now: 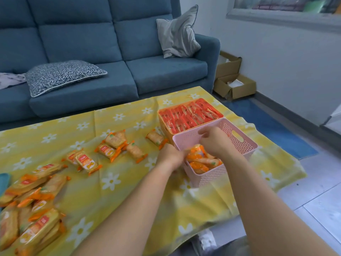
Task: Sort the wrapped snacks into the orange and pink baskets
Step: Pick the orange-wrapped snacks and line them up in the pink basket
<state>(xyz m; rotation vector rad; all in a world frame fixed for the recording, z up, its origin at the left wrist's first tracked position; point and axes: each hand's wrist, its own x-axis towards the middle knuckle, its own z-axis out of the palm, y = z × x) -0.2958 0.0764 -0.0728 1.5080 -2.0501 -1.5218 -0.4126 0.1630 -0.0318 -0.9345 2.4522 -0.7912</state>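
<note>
The pink basket (239, 145) stands on the yellow flowered cloth, with several orange-wrapped snacks (204, 162) in its near end. Behind it the orange basket (167, 129) is packed with red-wrapped snacks (191, 114). My right hand (215, 140) reaches over the pink basket with curled fingers gripping an orange-wrapped snack (197, 151) above the pile. My left hand (170, 157) is at the basket's left rim, fingers curled on the same bunch of wrappers. Loose orange-wrapped snacks (114, 145) lie scattered on the cloth, with a big heap (31, 206) at the near left.
The yellow cloth (110, 196) covers a low table. A blue sofa (103, 52) with cushions stands behind it. Open cardboard boxes (234, 85) sit on the floor at the sofa's right. A blue mat and tiled floor lie to the right.
</note>
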